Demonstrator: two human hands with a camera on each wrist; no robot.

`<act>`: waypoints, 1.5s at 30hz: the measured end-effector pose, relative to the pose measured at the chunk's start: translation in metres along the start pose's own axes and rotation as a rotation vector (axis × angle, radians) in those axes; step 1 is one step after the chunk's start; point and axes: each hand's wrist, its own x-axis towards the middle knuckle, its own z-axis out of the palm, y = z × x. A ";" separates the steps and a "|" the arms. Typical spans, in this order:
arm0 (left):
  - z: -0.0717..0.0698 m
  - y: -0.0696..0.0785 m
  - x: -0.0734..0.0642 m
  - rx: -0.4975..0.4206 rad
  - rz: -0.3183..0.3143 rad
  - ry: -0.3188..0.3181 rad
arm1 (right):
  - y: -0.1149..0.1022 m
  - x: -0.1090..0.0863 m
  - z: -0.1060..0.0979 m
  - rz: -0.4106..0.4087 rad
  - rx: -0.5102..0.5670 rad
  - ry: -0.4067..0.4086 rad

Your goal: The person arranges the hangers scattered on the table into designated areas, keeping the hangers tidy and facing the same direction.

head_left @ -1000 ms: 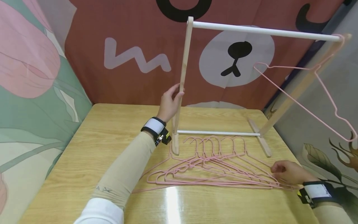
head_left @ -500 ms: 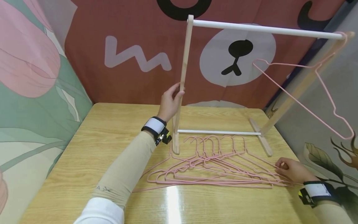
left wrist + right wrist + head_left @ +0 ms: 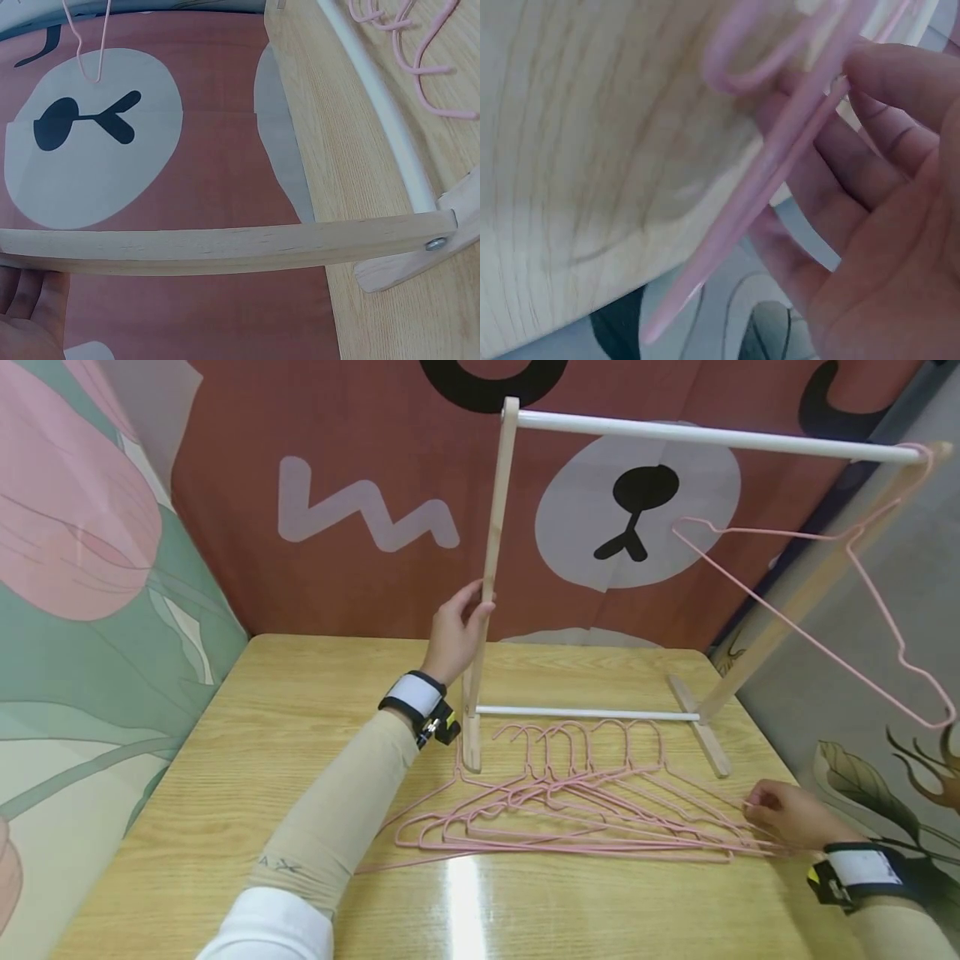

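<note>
With my left hand point(image 3: 453, 639) I grip the left wooden upright point(image 3: 498, 510) of a small clothes rack at about mid-height. In the left wrist view, only part of that hand shows at the lower left, against the upright point(image 3: 187, 247). At the right end of a pile of pink clothes hangers, my right hand point(image 3: 795, 817) pinches the shoulder of the rightmost hanger point(image 3: 705, 787). The right wrist view has pink hanger rods point(image 3: 757, 165) crossing in front of its fingers, close over the tabletop. The other hangers lie overlapped, hooks pointing towards the rack.
One pink hanger point(image 3: 780, 533) hangs from the right end of the white top rail point(image 3: 675, 437). A white lower bar point(image 3: 585, 714) joins the rack's wooden feet point(image 3: 708, 747) on the wooden table point(image 3: 322, 693). Printed cloth walls enclose the back and sides.
My right hand has shifted slightly right and drawn the rightmost hanger a little that way. The left hand stays on the upright. The hanging hanger has swung a little.
</note>
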 end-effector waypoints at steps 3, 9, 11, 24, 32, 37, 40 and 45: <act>0.000 0.000 0.000 0.004 -0.003 0.003 | 0.002 -0.003 -0.005 -0.044 0.064 -0.037; -0.001 0.001 0.002 0.005 0.013 0.011 | 0.006 -0.008 -0.017 -0.126 0.176 -0.123; -0.001 0.002 0.003 0.002 0.018 0.014 | 0.008 -0.008 -0.022 -0.139 0.177 -0.150; -0.003 0.002 0.002 0.016 0.017 0.012 | 0.020 -0.012 -0.048 -0.406 0.421 -0.406; -0.002 0.001 0.002 -0.001 0.022 0.021 | 0.018 -0.019 -0.067 -0.314 0.544 -0.526; -0.002 0.002 0.002 0.003 0.016 0.015 | 0.015 -0.023 -0.078 -0.247 0.705 -0.638; -0.002 0.002 0.001 0.012 0.007 0.007 | 0.011 -0.027 -0.084 -0.147 0.793 -0.706; -0.001 0.002 -0.001 0.015 0.008 0.011 | 0.006 -0.034 -0.092 -0.122 0.815 -0.723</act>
